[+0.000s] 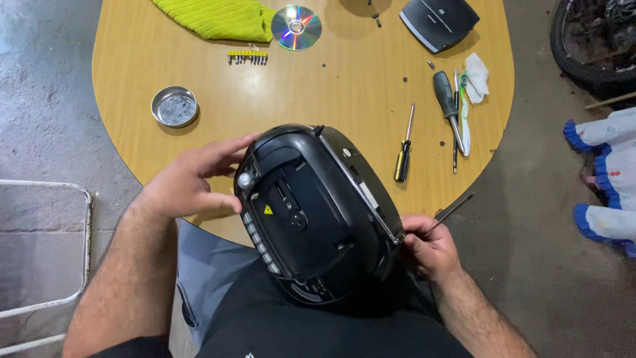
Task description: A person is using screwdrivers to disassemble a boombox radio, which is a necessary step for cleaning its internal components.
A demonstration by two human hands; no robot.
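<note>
A black portable disc player and radio (318, 212) rests tilted at the near edge of the round wooden table (199, 73), leaning toward my lap. My left hand (189, 182) presses flat against its left side, fingers spread. Low at its right corner, my right hand (427, 245) is closed around the thin metal antenna (454, 211), which sticks out to the upper right.
On the table lie a black-and-yellow screwdriver (404, 149), a green-handled screwdriver (447, 99), a toothbrush (464, 116), a white cloth (477, 76), a round metal tin (174, 106), a strip of bits (247, 57), a disc (296, 27), a yellow-green cloth (218, 16) and a black cover (438, 21). A tyre (583, 46) stands right.
</note>
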